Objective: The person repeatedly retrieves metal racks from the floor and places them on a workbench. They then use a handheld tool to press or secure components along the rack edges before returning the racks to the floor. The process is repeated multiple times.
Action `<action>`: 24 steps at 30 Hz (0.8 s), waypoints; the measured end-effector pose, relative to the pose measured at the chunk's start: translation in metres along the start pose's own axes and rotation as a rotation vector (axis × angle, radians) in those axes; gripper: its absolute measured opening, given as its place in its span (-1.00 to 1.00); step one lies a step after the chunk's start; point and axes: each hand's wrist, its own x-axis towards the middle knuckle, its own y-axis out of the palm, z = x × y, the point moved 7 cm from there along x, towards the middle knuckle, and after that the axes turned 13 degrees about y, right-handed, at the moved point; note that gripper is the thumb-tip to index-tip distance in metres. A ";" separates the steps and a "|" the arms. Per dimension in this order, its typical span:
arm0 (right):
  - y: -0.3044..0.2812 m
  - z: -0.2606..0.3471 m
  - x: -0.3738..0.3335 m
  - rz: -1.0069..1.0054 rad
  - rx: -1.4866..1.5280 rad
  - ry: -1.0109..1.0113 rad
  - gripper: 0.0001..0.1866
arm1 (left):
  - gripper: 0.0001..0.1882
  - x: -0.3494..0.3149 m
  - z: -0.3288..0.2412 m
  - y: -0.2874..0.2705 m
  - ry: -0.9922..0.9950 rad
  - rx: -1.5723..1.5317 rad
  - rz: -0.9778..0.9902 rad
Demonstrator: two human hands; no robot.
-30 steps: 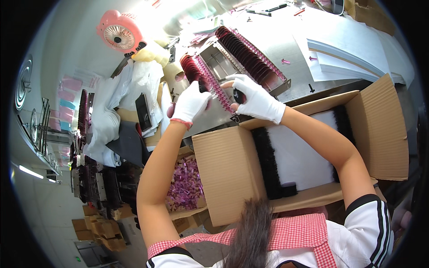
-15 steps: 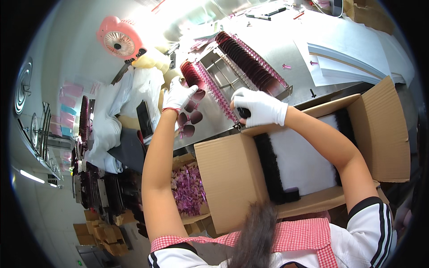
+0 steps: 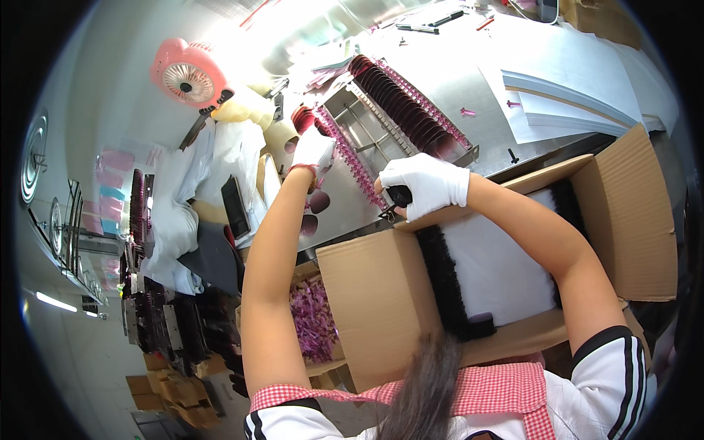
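Head view: my main risk is the rack [image 3: 400, 121] on the surface [image 3: 477, 81]; its near corner sits at the surface's edge above the open box [image 3: 381, 308], so a hard pull by either hand could tip the dark discs [image 3: 400, 95] out of their pink comb rows. Cause: uneven force from two hands working at opposite sides. My left hand [image 3: 314, 150], gloved, reaches to the rack's left row of discs; I cannot tell how far its fingers are spread. My right hand [image 3: 425, 185], gloved, is closed around a small black piece [image 3: 400, 196] at the rack's near corner, just above the box's flap.
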 end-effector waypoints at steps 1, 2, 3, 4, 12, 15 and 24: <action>0.002 -0.001 0.001 0.006 -0.012 0.020 -0.57 | -0.72 0.001 -0.008 -0.009 0.044 0.242 -0.076; 0.001 -0.003 0.001 -0.009 0.008 0.041 -0.57 | -0.65 0.000 0.001 -0.009 -0.162 0.243 -0.029; 0.000 -0.004 0.002 -0.023 0.029 0.063 -0.56 | -0.64 -0.002 0.001 -0.015 -0.195 0.328 0.039; -0.002 -0.003 0.002 -0.054 0.064 0.045 -0.56 | -0.63 -0.003 0.000 -0.023 -0.213 0.412 0.093; -0.014 0.017 0.012 -0.447 0.145 0.148 -0.24 | -0.77 -0.084 -0.081 -0.039 -0.097 -0.541 0.012; -0.003 0.036 0.019 -0.363 0.183 0.082 -0.27 | -0.69 -0.100 -0.119 -0.037 0.025 -0.572 0.042; -0.005 0.007 0.001 -0.089 -0.065 0.109 -0.60 | -0.29 -0.033 0.008 -0.051 -0.077 0.024 -0.146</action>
